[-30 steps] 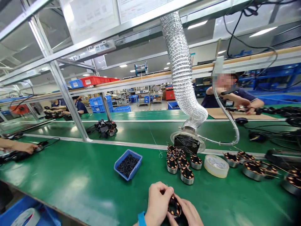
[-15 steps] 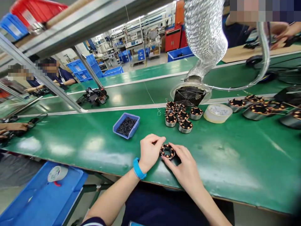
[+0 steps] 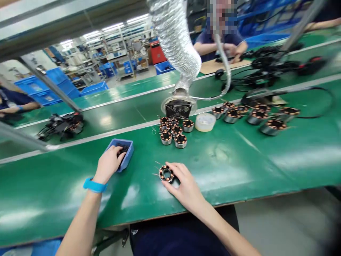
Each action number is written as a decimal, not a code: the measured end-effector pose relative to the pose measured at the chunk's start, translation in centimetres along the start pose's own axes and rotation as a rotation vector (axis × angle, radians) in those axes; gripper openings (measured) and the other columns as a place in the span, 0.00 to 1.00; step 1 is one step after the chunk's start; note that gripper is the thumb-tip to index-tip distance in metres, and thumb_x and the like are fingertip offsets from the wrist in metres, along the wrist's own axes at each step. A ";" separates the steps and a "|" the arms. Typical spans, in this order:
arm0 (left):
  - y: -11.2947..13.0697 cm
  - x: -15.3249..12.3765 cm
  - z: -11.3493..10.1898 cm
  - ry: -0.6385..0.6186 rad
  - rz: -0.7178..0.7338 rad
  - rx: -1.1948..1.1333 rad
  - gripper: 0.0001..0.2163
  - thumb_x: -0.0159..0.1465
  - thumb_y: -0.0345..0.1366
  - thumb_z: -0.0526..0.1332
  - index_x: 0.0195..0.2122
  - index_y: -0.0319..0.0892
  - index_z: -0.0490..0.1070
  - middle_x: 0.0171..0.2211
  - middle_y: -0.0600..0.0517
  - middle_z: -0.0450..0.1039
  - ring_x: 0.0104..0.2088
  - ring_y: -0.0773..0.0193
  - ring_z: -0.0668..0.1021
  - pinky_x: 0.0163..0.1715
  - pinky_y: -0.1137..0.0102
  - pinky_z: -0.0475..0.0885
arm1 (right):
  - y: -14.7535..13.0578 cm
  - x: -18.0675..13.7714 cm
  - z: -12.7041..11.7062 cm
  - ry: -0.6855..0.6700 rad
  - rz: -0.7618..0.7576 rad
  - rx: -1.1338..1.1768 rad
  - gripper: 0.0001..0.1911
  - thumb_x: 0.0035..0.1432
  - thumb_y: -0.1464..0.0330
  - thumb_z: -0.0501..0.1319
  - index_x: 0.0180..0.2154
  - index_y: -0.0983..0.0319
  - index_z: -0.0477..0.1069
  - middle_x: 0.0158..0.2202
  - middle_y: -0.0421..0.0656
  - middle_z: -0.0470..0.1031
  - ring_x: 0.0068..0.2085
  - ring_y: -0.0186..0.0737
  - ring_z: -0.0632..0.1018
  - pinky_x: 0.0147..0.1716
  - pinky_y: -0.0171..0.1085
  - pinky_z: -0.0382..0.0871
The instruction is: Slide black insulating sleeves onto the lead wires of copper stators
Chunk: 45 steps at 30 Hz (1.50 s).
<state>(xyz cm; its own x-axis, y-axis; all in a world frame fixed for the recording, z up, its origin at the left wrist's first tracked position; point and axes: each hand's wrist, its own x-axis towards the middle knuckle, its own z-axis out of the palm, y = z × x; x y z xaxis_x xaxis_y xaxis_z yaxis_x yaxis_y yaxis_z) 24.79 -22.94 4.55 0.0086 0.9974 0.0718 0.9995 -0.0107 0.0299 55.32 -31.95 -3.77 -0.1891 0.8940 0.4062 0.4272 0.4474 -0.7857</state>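
My right hand (image 3: 183,185) holds a motor stator (image 3: 166,173), a ring with copper windings, between thumb and fingers on the green bench. Thin wire ends stick out on the stator's left side. My left hand (image 3: 108,163), with a blue band on its wrist, reaches into a small blue bin (image 3: 128,155) of short black tube-like pieces (image 3: 123,148). Its thumb and forefinger are apart over the pieces; the other fingertips are hidden. Beyond my right hand stands a cluster of several more stators (image 3: 176,131).
Behind the cluster sits a fan (image 3: 178,107) on a silver foil duct (image 3: 177,39). A round translucent tub (image 3: 205,122) stands beside it. More stators (image 3: 273,127) are at the right. Black cabled parts (image 3: 64,125) lie at the left. Across the bench a co-worker (image 3: 221,44) handles something.
My left hand has left the stator and moved left into the blue bin. My right hand keeps hold of the stator. The head view has turned to the right.
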 end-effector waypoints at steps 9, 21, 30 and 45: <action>-0.2 0.3 0.5 0.049 -0.049 -0.124 0.17 0.68 0.48 0.53 0.40 0.45 0.79 0.40 0.47 0.82 0.39 0.51 0.80 0.33 0.66 0.67 | -0.5 0.3 -0.2 -0.011 0.044 0.053 0.30 0.60 0.69 0.70 0.62 0.60 0.66 0.56 0.49 0.72 0.55 0.50 0.73 0.56 0.53 0.73; -1.1 -0.2 1.2 0.092 0.220 -0.110 0.18 0.69 0.45 0.50 0.43 0.44 0.78 0.45 0.45 0.80 0.45 0.50 0.80 0.46 0.61 0.73 | -0.4 0.5 -0.1 -0.023 0.050 0.052 0.30 0.60 0.69 0.70 0.61 0.58 0.66 0.55 0.49 0.72 0.55 0.50 0.73 0.56 0.52 0.73; -1.3 0.2 0.8 0.063 0.299 -0.208 0.18 0.69 0.47 0.52 0.42 0.45 0.80 0.44 0.47 0.80 0.44 0.53 0.81 0.45 0.65 0.73 | -0.5 0.6 -0.4 -0.012 0.027 0.028 0.29 0.60 0.68 0.70 0.61 0.59 0.67 0.54 0.49 0.73 0.54 0.50 0.74 0.55 0.50 0.74; 9.9 -8.1 1.7 0.237 0.242 -0.933 0.07 0.66 0.34 0.64 0.32 0.41 0.81 0.26 0.52 0.78 0.25 0.68 0.74 0.29 0.72 0.69 | 0.4 -0.1 -0.3 0.013 -0.067 -0.096 0.26 0.68 0.59 0.64 0.63 0.58 0.65 0.54 0.50 0.73 0.54 0.52 0.75 0.52 0.51 0.74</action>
<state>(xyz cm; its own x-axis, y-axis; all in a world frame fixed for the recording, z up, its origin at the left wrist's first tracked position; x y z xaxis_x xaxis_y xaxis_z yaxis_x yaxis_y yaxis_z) 34.71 -30.99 2.54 0.1011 0.9218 0.3742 0.5463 -0.3658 0.7535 55.80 -31.91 -3.98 -0.2090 0.8613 0.4631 0.4964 0.5014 -0.7086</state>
